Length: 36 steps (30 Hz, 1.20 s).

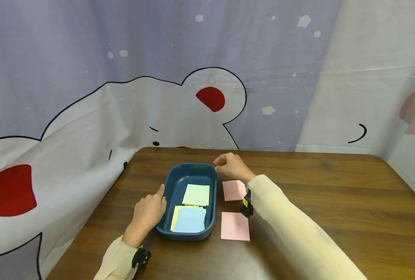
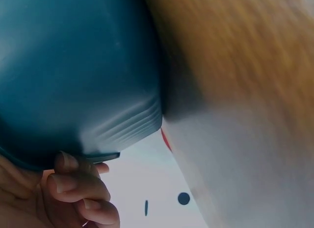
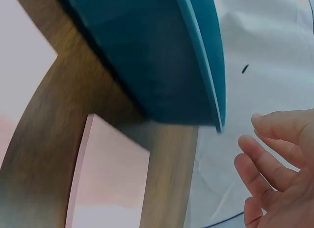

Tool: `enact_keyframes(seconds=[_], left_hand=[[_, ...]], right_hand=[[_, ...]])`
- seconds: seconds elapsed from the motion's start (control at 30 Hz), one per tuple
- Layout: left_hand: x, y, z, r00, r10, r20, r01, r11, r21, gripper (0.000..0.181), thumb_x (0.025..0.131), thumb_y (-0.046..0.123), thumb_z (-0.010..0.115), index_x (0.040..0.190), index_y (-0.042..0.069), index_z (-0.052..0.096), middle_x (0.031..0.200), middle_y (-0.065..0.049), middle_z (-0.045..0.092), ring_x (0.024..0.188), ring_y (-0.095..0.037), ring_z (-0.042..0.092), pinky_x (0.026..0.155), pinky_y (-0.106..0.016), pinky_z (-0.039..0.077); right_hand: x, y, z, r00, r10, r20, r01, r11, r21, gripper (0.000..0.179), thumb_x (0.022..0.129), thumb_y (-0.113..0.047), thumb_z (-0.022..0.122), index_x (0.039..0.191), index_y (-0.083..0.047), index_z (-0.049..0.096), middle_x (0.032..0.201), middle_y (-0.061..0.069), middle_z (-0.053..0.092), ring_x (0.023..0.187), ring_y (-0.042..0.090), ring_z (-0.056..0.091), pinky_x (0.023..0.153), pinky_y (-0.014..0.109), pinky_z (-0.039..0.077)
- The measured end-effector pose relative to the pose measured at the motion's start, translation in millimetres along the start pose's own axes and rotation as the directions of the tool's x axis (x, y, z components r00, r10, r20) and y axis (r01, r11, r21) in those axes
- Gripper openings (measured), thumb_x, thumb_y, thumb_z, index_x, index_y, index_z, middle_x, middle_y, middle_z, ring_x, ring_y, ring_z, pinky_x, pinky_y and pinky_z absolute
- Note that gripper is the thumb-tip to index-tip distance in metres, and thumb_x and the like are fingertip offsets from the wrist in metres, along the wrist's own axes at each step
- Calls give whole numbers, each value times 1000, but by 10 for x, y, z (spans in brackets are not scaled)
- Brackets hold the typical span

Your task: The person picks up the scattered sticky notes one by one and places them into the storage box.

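A dark blue plastic bin stands on the table, with its outer wall filling much of the left wrist view. My left hand grips its left rim, fingers curled under the edge. Inside lie a pale green sticky note pad and, nearer me, a light blue pad overlapping a yellow one. At the bin's far right corner, my right hand has loosely bent fingers holding nothing; the right wrist view shows a gap between it and the rim.
Two pink sticky note pads lie right of the bin: a far one, partly behind my right forearm, and a nearer one. The brown wooden table extends to the right. A patterned curtain hangs behind its far edge.
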<state>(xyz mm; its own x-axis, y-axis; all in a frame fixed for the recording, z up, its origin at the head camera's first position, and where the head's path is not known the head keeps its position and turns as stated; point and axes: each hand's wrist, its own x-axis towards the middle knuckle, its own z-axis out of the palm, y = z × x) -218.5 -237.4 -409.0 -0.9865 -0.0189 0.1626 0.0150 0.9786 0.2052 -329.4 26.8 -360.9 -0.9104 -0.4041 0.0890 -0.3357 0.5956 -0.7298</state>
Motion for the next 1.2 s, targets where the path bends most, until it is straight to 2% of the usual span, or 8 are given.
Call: enact_keyframes(seconds=[0.2, 0.43, 0.73, 0.93, 1.2], left_hand=[[-7, 2, -9, 1000, 11, 6, -11, 1000, -6, 50, 96, 17, 52, 142, 1, 45, 47, -4, 42, 42, -18, 36, 41, -30, 28], [-17, -1, -6, 1000, 10, 0, -10, 1000, -7, 49, 96, 17, 52, 142, 1, 45, 46, -3, 41, 42, -17, 33, 41, -30, 26], [2, 0, -2, 1000, 23, -8, -23, 1000, 3, 50, 95, 17, 53, 142, 1, 46, 46, -4, 41, 41, -17, 34, 41, -30, 27], [20, -5, 5, 999, 36, -27, -36, 999, 3, 49, 95, 17, 53, 141, 1, 46, 46, -4, 41, 41, -17, 33, 40, -30, 26], [-2, -7, -6, 1000, 26, 1, -26, 1000, 5, 50, 96, 17, 52, 142, 0, 45, 46, -4, 41, 41, -17, 33, 40, -29, 26]], right_hand=[[-66, 163, -124, 999, 33, 33, -31, 998, -56, 30, 88, -12, 65, 115, 1, 66, 109, 15, 68, 102, 28, 63, 88, 41, 51], [-135, 428, -194, 996, 58, 74, -51, 994, -99, 37, 86, -12, 67, 119, 6, 63, 108, 17, 68, 98, 29, 64, 86, 41, 51], [-198, 725, -216, 990, 83, 111, -70, 991, -114, 37, 88, -8, 64, 122, 7, 60, 120, 22, 64, 113, 35, 59, 94, 44, 48], [-210, 797, -203, 988, 89, 130, -74, 990, -117, 40, 90, -9, 63, 125, 7, 58, 125, 24, 61, 119, 37, 56, 99, 47, 44], [-228, 835, -144, 979, 96, 177, -62, 980, -188, 50, 88, -14, 67, 131, 6, 54, 133, 24, 56, 126, 39, 50, 105, 50, 38]])
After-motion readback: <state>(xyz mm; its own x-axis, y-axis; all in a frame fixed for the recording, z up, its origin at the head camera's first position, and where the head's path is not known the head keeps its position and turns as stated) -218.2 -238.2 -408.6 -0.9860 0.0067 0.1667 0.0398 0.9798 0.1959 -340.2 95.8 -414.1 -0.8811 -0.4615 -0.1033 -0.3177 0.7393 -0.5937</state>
